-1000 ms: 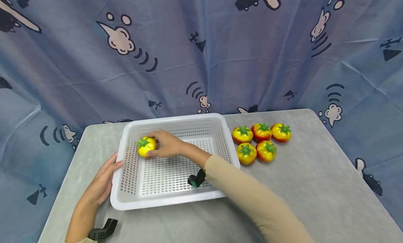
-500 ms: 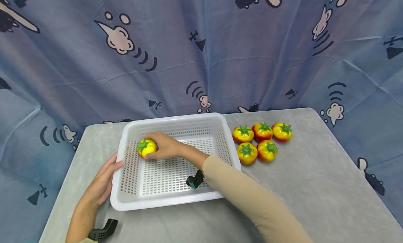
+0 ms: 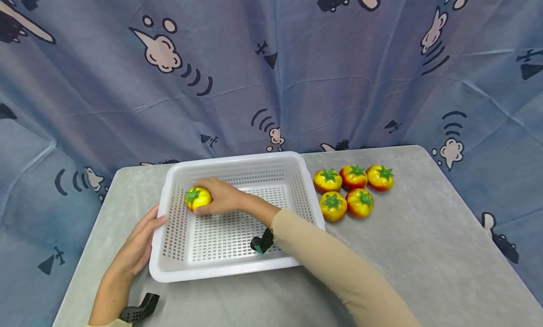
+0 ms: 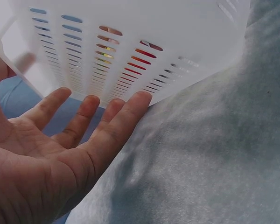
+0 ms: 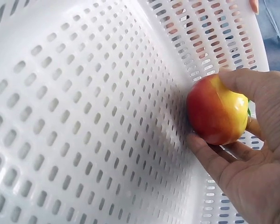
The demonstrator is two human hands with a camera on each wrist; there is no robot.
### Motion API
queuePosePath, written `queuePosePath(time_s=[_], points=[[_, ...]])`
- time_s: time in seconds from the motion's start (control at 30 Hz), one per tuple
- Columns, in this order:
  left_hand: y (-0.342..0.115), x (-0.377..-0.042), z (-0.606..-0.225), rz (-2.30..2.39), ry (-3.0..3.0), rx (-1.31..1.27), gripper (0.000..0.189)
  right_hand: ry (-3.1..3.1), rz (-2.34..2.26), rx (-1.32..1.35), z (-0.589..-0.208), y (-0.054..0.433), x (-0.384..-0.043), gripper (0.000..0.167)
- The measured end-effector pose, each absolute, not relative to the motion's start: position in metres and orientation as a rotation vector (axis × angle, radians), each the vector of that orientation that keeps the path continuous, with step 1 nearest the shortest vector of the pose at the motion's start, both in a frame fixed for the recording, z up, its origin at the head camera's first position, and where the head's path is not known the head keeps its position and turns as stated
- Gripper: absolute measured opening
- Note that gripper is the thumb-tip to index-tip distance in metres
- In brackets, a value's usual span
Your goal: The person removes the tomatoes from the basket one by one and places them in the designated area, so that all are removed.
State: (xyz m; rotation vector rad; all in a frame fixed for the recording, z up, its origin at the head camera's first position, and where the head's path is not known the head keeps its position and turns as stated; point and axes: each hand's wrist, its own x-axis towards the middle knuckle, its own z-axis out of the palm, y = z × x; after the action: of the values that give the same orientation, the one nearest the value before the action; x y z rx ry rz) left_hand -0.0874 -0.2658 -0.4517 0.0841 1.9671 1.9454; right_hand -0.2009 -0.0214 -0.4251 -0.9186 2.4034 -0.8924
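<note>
My right hand reaches into the white plastic basket and grips a yellow-and-red tomato with a green leafy top. In the right wrist view, thumb and fingers curve round the tomato, low by the basket's left end wall. Its leafy top faces mostly away from that camera. At the basket's left side, my left hand holds the rim, thumb over the edge. From the left wrist view, the fingers of the left hand lie along the outer wall; red and yellow show through the slots.
Several more yellow-and-red tomatoes sit grouped in two rows on the grey table, right beside the basket. A blue printed curtain hangs behind the table. The right sleeve crosses over the basket's right front corner.
Over the last second the right hand has settled further round the tomato, its thumb moving slightly left and down. The left hand and the basket stay in place.
</note>
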Motion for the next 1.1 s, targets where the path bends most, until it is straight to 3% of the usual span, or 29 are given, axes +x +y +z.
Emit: queuePosePath(time_s=[1.1], points=[[-0.2668,-0.0895,-0.4537,1.955,1.950,0.071,0.067,2.386,-0.926,-0.944,-0.4252,-0.0220,-0.2023,0.071]])
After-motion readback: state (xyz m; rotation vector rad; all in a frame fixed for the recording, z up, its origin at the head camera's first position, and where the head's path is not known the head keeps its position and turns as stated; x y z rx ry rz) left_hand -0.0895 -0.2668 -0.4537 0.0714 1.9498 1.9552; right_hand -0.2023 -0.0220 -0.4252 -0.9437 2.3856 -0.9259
